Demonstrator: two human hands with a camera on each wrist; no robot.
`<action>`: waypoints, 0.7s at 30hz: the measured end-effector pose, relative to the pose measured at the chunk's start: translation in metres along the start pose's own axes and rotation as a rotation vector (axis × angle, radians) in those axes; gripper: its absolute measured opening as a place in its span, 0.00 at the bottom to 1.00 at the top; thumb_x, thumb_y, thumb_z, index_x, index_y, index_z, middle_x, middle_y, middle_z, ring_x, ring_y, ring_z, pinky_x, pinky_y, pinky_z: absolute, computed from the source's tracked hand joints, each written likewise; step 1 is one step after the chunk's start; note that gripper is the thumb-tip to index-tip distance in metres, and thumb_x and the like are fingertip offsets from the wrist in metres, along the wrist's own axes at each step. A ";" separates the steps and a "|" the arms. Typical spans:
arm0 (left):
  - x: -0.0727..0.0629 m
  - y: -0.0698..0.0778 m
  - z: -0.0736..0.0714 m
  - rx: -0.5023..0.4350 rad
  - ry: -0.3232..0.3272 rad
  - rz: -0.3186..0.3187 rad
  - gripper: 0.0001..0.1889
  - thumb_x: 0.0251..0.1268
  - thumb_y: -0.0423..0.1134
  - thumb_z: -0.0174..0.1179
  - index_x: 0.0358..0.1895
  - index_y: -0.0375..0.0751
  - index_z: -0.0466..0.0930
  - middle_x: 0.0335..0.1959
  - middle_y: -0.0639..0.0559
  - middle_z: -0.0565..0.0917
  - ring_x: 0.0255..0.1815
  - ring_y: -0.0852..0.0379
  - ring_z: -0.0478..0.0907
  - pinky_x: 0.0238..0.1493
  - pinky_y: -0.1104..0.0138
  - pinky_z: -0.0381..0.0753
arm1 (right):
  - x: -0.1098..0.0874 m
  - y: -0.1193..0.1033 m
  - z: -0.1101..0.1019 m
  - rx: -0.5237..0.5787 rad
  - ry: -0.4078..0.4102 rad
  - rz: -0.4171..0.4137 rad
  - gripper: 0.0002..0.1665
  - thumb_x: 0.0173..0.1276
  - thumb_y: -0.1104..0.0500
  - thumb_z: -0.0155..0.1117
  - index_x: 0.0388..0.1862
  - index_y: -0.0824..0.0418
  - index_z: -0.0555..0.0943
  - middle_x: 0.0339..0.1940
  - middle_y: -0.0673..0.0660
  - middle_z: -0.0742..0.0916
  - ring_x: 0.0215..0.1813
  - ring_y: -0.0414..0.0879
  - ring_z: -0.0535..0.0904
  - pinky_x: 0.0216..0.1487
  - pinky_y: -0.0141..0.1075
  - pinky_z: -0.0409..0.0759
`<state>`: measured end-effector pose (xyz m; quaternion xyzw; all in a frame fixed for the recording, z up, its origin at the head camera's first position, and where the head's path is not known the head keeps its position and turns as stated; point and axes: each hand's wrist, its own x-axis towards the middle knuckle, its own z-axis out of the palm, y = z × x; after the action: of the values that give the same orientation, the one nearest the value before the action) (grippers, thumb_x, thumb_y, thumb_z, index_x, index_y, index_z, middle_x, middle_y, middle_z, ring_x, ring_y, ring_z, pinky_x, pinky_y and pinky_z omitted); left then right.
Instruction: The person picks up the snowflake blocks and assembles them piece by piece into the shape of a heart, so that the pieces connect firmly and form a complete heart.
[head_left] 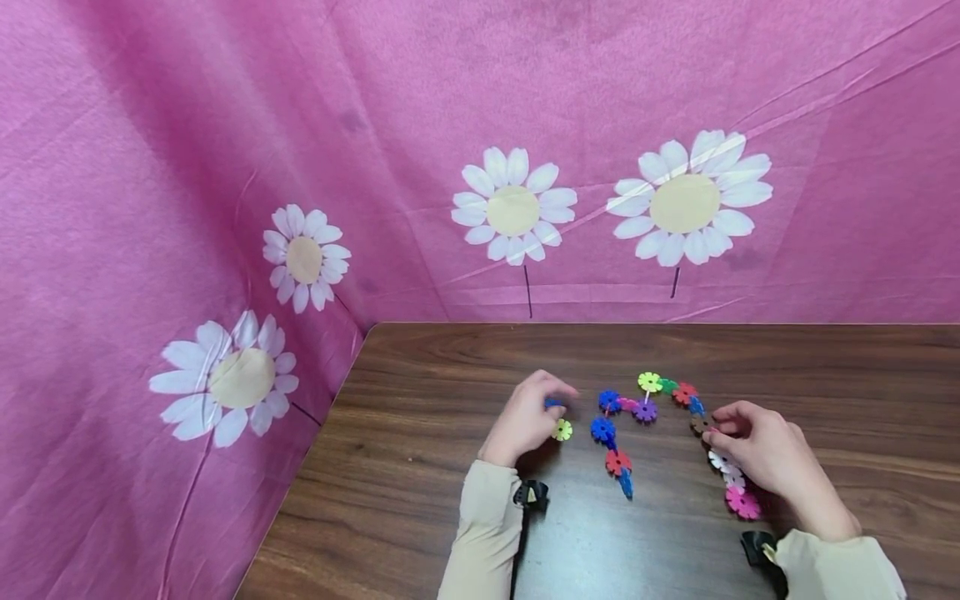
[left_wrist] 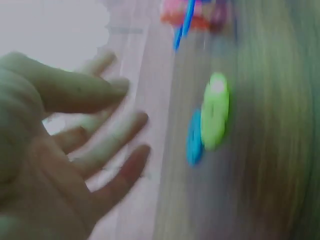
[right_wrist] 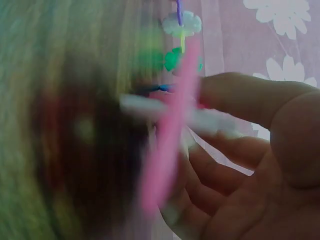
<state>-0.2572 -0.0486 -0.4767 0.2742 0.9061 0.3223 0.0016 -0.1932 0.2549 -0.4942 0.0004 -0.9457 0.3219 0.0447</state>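
A chain of interlocking flower-shaped plastic discs (head_left: 684,393) in several colours bends across the table. My right hand (head_left: 772,446) pinches its right side between thumb and fingers, close to a brown disc (head_left: 701,427). White discs and a pink disc (head_left: 743,502) trail from the near end of that side; in the right wrist view the pink disc (right_wrist: 170,135) is blurred and covers part of the grip. On the left, my left hand (head_left: 525,421) is over a loose lime disc (head_left: 562,430) and a blue disc (left_wrist: 195,137). Its fingers are spread apart, holding nothing in the left wrist view.
The chain's left part includes blue discs (head_left: 603,430) and a red disc (head_left: 618,462) between the hands. Under everything is a brown wood-grain table (head_left: 420,467). A pink curtain (head_left: 405,167) printed with white daisies hangs behind its back and left edges.
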 end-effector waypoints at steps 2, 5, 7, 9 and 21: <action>-0.003 -0.008 -0.004 0.005 0.016 -0.087 0.15 0.58 0.28 0.61 0.49 0.42 0.84 0.45 0.50 0.81 0.45 0.57 0.78 0.48 0.73 0.75 | 0.000 0.000 0.000 0.008 -0.004 0.010 0.18 0.59 0.54 0.70 0.42 0.67 0.81 0.31 0.57 0.89 0.30 0.32 0.76 0.34 0.38 0.71; -0.006 -0.017 -0.005 0.035 -0.011 -0.154 0.18 0.58 0.29 0.62 0.52 0.42 0.82 0.45 0.48 0.81 0.44 0.55 0.78 0.46 0.72 0.75 | 0.001 -0.001 0.001 0.014 -0.013 0.028 0.21 0.59 0.53 0.70 0.43 0.68 0.80 0.32 0.58 0.89 0.34 0.45 0.83 0.36 0.42 0.73; -0.007 -0.019 -0.004 0.062 -0.046 -0.168 0.19 0.59 0.30 0.61 0.56 0.43 0.81 0.46 0.47 0.79 0.46 0.53 0.76 0.48 0.71 0.75 | 0.001 -0.002 0.002 0.017 -0.017 0.032 0.22 0.59 0.52 0.70 0.43 0.69 0.80 0.33 0.59 0.89 0.37 0.54 0.84 0.36 0.44 0.74; -0.008 -0.019 -0.003 0.091 -0.076 -0.166 0.21 0.61 0.29 0.59 0.58 0.45 0.80 0.48 0.47 0.78 0.48 0.52 0.74 0.51 0.68 0.75 | 0.001 -0.004 0.003 0.022 -0.020 0.036 0.23 0.59 0.52 0.71 0.43 0.69 0.80 0.32 0.59 0.89 0.38 0.57 0.84 0.36 0.45 0.74; -0.007 -0.018 0.002 0.156 -0.092 -0.202 0.16 0.63 0.33 0.62 0.53 0.47 0.83 0.46 0.48 0.74 0.46 0.53 0.73 0.53 0.66 0.76 | 0.003 -0.012 0.005 0.101 -0.148 0.131 0.38 0.61 0.45 0.69 0.55 0.75 0.71 0.29 0.53 0.86 0.24 0.40 0.82 0.32 0.35 0.72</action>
<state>-0.2600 -0.0624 -0.4898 0.1954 0.9503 0.2362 0.0543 -0.1963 0.2419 -0.4906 -0.0355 -0.9270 0.3706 -0.0465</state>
